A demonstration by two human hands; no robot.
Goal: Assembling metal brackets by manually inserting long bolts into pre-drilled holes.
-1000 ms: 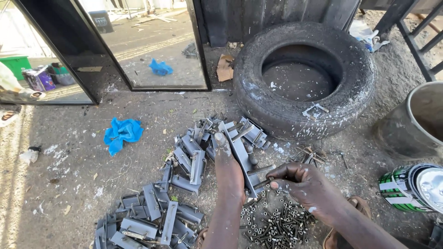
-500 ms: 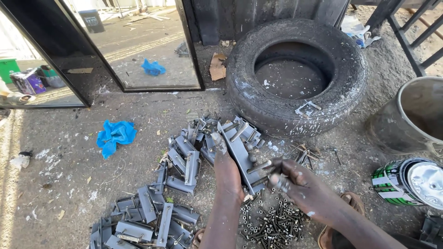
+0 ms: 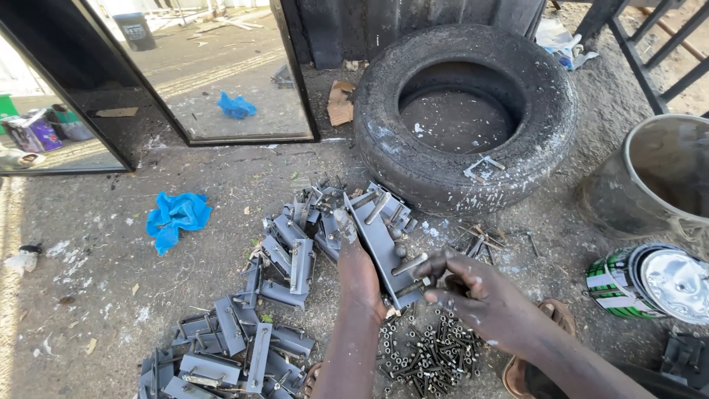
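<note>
Left hand (image 3: 360, 270) clamps a grey metal bracket (image 3: 384, 247); right hand (image 3: 480, 295) pinches its bolt (image 3: 415, 285) (partly inserted). Finished brackets (image 3: 229, 347) lie heaped; loose bolts (image 3: 428, 351) remain.

left hand (image 3: 360, 273) clasped, right hand (image 3: 484, 295) pinching

A round tin (image 3: 650, 284) with a green-and-white label lies at right; a purple carton (image 3: 33, 135) shows far left.

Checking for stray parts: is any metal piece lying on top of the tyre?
Yes, a small bent metal piece rests on the near sidewall of the tyre.
</note>
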